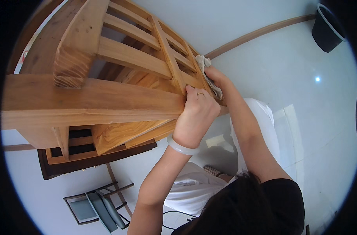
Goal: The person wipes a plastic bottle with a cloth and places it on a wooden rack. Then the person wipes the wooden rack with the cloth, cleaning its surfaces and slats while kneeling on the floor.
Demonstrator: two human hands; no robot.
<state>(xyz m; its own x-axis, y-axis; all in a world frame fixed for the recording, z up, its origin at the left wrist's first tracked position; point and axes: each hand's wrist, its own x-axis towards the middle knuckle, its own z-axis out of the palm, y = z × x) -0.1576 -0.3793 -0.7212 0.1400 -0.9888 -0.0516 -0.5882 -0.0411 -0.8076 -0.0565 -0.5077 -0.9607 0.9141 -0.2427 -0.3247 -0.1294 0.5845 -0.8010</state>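
A wooden piece of furniture with a slatted side [134, 58] and a thick front rail [93, 102] fills the upper left. My left hand [196, 108], with a ring and a pale bangle [182, 147] at the wrist, grips the end part of the rail, its fingertips over the edge near the slats. Farther along the slatted side, my right hand [216, 77] holds a crumpled beige cloth [206, 66] against the wooden frame. Part of the cloth hangs down along the wood beside my right forearm. The right fingertips are partly hidden by the cloth.
A black bin [326, 32] stands on the glossy floor by the wall at the upper right. Wooden skirting [260, 30] runs along the wall. At the lower left are a dark-edged cabinet or table [99, 160] and a chair with grey-green cushions [100, 210]. My knees in white trousers are close below the furniture.
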